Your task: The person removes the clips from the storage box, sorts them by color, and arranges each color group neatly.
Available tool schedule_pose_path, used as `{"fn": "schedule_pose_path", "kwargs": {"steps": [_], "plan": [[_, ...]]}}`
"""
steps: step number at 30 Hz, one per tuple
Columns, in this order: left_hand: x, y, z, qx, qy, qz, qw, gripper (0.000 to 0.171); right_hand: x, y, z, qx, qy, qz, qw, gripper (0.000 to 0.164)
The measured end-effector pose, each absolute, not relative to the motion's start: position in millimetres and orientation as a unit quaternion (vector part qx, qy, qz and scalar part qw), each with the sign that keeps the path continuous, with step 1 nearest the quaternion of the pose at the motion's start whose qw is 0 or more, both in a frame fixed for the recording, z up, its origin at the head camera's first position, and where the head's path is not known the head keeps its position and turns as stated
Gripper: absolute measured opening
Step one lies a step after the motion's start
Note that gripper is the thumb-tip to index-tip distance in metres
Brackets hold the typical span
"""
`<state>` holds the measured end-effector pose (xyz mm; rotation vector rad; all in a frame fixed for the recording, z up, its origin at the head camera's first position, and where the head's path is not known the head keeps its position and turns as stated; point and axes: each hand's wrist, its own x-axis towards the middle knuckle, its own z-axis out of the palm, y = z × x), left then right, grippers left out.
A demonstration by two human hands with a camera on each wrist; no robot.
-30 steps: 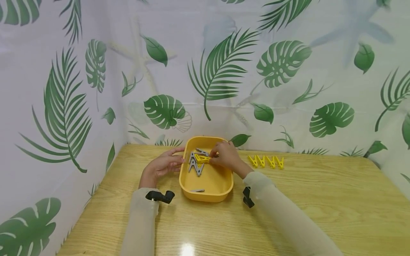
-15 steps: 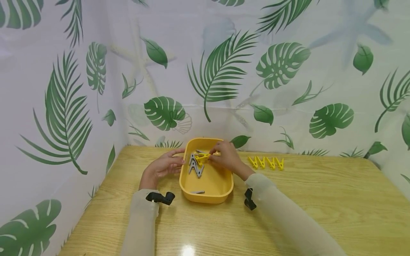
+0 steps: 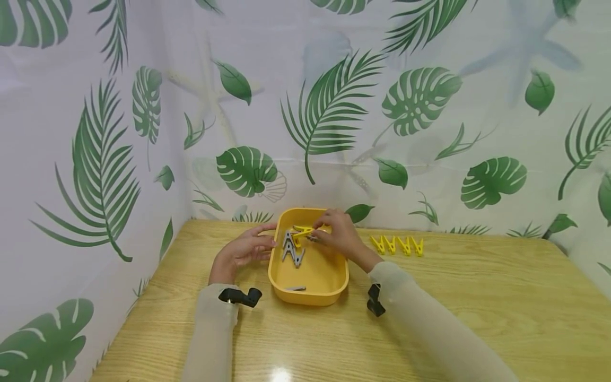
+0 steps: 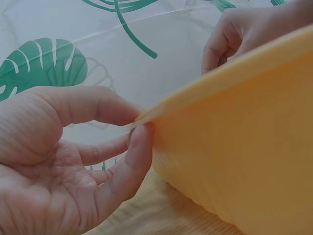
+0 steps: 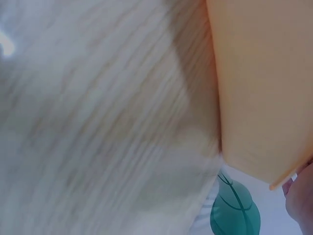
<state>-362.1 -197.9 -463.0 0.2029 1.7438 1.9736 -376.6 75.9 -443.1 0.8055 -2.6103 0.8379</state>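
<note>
A yellow plastic tub (image 3: 310, 298) stands on the wooden table, holding several grey clothespins (image 3: 293, 253) along its left side. My left hand (image 3: 244, 249) is at the tub's left rim; the left wrist view shows its thumb and a finger pinching that rim. Reaching over the right side, my right hand (image 3: 338, 231) pinches a yellow clothespin (image 3: 303, 233) above the grey ones. Another yellow one partly shows below it. In the right wrist view only a bit of the right hand (image 5: 302, 198) shows past the tub's rim, its fingertips hidden.
Several yellow clothespins (image 3: 404, 245) lie in a row on the table (image 3: 477, 297) right of the tub. One grey clothespin (image 3: 296, 288) lies apart at the tub's near end. A leaf-patterned curtain (image 3: 334, 106) hangs behind the table and along its left.
My right hand has lifted the yellow clothespin slightly, away from the grey ones, and turned it a little. The left hand has stayed at the rim.
</note>
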Motion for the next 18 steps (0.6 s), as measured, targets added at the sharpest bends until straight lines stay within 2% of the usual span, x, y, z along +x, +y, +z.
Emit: {"fn": "schedule_pose_path", "kwargs": {"steps": [18], "plan": [[-361,-197,-462,0.069,0.644,0.721,0.247,0.064,-370,112,-409,0.285,-0.883,0.311,0.205,0.012]]}}
